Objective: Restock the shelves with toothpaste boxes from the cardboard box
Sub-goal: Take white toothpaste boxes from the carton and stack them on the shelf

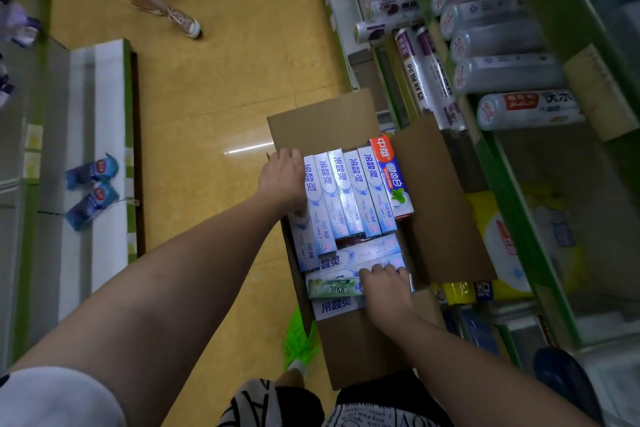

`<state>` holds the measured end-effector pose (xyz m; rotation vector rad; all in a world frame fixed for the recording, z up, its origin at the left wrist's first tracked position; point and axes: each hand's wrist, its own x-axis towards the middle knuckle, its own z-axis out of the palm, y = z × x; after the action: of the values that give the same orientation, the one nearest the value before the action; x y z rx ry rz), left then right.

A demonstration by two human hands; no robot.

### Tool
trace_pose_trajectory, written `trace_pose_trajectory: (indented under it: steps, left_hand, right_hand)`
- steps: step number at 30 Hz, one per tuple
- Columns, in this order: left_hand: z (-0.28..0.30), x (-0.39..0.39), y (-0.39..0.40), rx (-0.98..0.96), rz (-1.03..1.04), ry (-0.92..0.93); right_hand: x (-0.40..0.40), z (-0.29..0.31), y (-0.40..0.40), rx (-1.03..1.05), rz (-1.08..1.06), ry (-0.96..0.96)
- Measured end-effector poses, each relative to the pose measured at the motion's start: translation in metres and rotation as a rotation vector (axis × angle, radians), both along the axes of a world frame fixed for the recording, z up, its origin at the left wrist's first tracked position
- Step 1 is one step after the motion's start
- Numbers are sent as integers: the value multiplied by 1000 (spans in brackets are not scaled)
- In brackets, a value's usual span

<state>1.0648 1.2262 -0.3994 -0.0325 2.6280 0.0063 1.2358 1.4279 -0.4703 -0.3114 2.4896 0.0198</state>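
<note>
Toothpaste boxes, long white-and-blue cartons, fill the open brown cardboard box that stands on the yellow tiled floor in front of the person. A row of 5 lies side by side at the far end, with 1 red-and-blue toothpaste carton at its right edge, touching the row. Nearer, more white-and-blue cartons lie crosswise, along with a green-and-white carton.

The left hand rests on the box's left side, its fingers curled over the leftmost carton of the row. The right hand presses down on the crosswise cartons, fingers bent over the top one's edge; whether it truly grips it I cannot tell.

Just right of the box stand green-edged shelves holding rolls of plastic wrap. A green shoe shows beside the box's near-left corner.
</note>
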Motion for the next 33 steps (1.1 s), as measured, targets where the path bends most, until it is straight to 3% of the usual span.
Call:
trace_pose_trajectory:
  steps: [4,11,16,22,27,33]
  left_hand:
    - [11,6,0,122,38,-35]
    - [53,15,13,25,-261,-222]
    - [105,17,16,79,-331,-105]
    - [176,19,3,361,-121,61]
    - [225,28,-10,721,132,244]
    - [284,41,-14,1073,206,386]
  right_hand:
    - [-1,17,0,11,-41,27]
    - [6,57,-11,14,-159,111]
    - [8,91,-20,-32,-286,226]
    - [5,144,-28,-123,-427,412]
    - [5,193,-35,-372,-610,492]
    - [23,266,-32,-614,-844,754]
